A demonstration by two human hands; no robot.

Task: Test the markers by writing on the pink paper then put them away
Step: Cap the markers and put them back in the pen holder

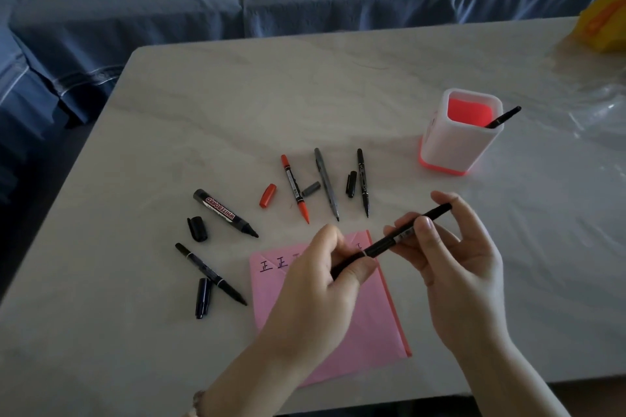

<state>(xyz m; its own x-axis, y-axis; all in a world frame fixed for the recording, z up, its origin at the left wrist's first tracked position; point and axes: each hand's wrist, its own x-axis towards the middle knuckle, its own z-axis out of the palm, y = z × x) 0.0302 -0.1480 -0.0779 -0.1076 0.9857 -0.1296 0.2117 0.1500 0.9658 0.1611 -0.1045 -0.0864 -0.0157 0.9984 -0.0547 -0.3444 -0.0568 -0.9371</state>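
Holding: both hands grip 1 black marker (393,240) above the pink paper (369,318), the marker slanting up to the right.
Left hand (325,281): curled around the marker's lower end, thumb pressed on the barrel — that end is hidden inside the grip, so I cannot tell whether a cap is on it.
Right hand (454,261): thumb and fingertips pinch the upper half of the barrel; the far end sticks out past the fingers.
Paper: flat on the table (237,105) at the near edge, with dark written marks along its top left; the hands cover part of it.
Uncapped markers on the table: a whiteboard marker (225,213) with a black cap (197,228) beside it, a thin black marker (210,273) with its dark cap (202,298) just beside, a red marker (295,188) with a red cap (268,195) nearby, a grey marker (326,183) with a grey cap (311,188) touching or nearly so, and another black marker (362,182) with a small black cap (351,184) at its left.
Holder: a white pen holder (457,142) with a red inside stands well right of the row — 1 black pen (503,117) leans out of it.
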